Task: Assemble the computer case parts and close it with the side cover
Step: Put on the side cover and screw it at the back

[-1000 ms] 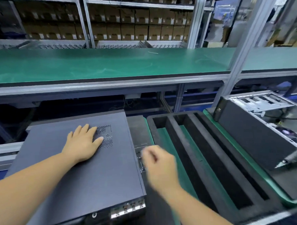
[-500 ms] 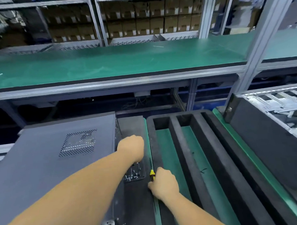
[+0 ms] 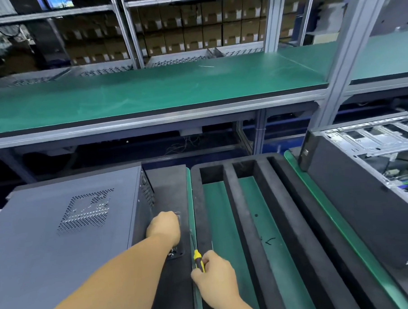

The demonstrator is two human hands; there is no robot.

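On the left, the computer case (image 3: 68, 232) lies flat on the tabletop (image 3: 166, 179), and its dark grey side cover (image 3: 50, 249) is already on top, the perforated vent patch facing up. So the closing looks done, or nearly; whether the cover is fastened I cannot tell from here. The panel looks matte and clean, its right edge meeting a punched metal end wall.

Just right of that wall, the left hand (image 3: 164, 228) is curled into a loose fist over a small tray (image 3: 178, 253) of what seem to be screws. Whether it pinches one is hidden, so I cannot tell.

Next over, the right hand (image 3: 214, 279) grips a screwdriver (image 3: 198, 259) by its yellow-and-black handle, shaft pointing away along the green strip. My read: screwing the cover down is what remains.

Further right sits a black foam rack (image 3: 245, 211) with long slots, then another case (image 3: 372, 170), open, its metal frame showing.
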